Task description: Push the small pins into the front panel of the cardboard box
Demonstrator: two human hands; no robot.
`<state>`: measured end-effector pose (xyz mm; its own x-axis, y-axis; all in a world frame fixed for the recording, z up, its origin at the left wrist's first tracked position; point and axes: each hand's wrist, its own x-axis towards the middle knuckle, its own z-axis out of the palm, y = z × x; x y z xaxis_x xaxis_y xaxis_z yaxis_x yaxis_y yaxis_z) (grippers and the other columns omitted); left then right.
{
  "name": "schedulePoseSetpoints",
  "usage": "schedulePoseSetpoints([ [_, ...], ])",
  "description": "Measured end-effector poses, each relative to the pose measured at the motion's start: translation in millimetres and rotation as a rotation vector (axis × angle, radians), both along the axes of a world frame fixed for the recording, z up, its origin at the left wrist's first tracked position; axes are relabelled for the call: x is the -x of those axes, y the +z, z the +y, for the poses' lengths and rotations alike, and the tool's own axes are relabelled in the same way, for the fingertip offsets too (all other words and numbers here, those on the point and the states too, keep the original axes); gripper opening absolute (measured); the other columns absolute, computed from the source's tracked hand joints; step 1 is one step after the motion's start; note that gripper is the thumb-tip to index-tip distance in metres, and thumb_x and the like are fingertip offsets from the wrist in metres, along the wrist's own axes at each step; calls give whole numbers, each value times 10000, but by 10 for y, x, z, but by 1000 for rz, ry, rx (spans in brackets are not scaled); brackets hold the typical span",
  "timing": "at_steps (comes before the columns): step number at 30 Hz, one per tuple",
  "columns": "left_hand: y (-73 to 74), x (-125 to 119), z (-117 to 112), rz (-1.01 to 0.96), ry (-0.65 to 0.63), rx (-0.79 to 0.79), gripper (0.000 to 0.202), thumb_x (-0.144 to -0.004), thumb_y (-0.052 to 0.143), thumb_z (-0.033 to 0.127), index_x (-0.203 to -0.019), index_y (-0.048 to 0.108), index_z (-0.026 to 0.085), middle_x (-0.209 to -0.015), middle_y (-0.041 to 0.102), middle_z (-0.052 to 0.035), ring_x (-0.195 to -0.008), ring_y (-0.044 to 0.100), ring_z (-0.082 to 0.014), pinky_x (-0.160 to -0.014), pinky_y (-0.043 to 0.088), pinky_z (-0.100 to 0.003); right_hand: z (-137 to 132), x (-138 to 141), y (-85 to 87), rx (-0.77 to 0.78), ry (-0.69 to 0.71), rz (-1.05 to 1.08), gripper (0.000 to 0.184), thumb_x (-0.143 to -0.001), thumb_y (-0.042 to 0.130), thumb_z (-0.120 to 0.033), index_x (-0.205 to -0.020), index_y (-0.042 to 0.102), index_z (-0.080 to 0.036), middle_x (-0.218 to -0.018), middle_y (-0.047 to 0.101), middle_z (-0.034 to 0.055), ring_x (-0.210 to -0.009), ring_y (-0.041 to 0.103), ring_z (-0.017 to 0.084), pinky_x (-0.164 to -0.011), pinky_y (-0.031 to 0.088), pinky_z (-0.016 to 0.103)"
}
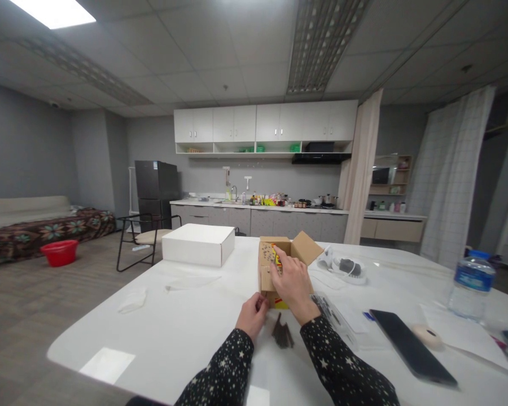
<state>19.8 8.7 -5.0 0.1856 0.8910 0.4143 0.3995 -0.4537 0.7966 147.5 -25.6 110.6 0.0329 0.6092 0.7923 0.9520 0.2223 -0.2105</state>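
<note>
Small cardboard box [275, 265] at frame centre on the white tabletop [182, 327], flaps open. Right hand [294, 282] spread flat over the opening, fingers extended, gripping nothing. Left hand [252, 314] curled against the box's lower left corner, bracing it. Could slide or tip if pressed unevenly. Dark sticks [282, 334] just below, water bottle [469, 285] far right, risk being knocked.
</note>
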Motion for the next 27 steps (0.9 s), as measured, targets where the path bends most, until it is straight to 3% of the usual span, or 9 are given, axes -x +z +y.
schedulePoseSetpoints([
  [6,-26,-5,23,0,-4,-20,265,-842,429,418,-723,495,191,-609,466,22,-620,437,-146,-624,347,-258,10,6,-92,20,15,-29,312,-911,513,-284,-1199,614,-219,-1028,695,79,-973,573,232,-850,353,346],
  [21,46,6,-30,-25,-6,-15,265,-839,421,437,-741,481,199,-608,480,17,-612,458,-154,-616,366,-262,-31,9,-209,6,53,-55,296,-922,513,-268,-1183,637,-206,-1115,689,77,-1044,561,243,-949,352,384],
  [27,15,3,-14,-77,12,-15,251,-850,433,437,-810,500,199,-595,469,34,-590,456,-150,-605,373,-255,-59,7,-313,-19,11,-124,328,-931,519,-336,-1215,634,-220,-1245,644,83,-1185,503,286,-1103,224,506],
])
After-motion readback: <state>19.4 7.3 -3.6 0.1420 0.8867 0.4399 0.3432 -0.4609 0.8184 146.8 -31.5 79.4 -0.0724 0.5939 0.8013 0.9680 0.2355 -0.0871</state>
